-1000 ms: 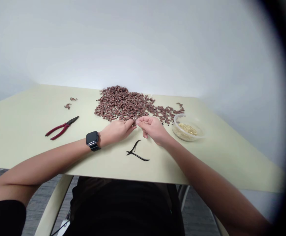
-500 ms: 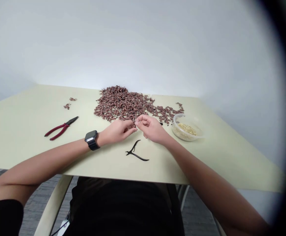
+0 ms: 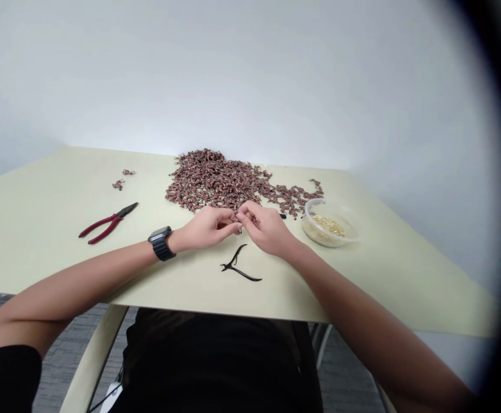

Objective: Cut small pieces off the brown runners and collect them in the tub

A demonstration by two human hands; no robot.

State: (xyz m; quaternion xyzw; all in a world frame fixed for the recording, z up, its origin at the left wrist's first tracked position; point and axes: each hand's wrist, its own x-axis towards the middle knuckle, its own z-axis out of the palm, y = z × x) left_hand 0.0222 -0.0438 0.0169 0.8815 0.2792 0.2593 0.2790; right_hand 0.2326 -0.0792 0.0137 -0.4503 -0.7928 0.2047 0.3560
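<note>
My left hand (image 3: 214,228) and my right hand (image 3: 266,228) meet fingertip to fingertip at the near edge of a heap of small reddish-brown pieces (image 3: 216,178). Thumb and fingers of both hands are pinched together. A tiny dark bit shows below the left thumb tip, but the fingers cover most of it and its kind is unclear. Closer to me lie small black nippers (image 3: 233,265), their handles spread. To the right of my right hand stands a round clear plastic tub (image 3: 310,235) holding small gold-coloured pieces (image 3: 330,225).
Red-handled pliers (image 3: 109,225) lie on the left of the pale yellow table (image 3: 39,229). Behind them are small brown clusters (image 3: 118,184). A thin trail of brown pieces (image 3: 291,198) runs from the heap toward the tub. A white wall (image 3: 250,74) rises behind the table.
My right fingers have curled in slightly and the right wrist has turned a little. Both hands stay together at the same spot. The tools and tub have not moved.
</note>
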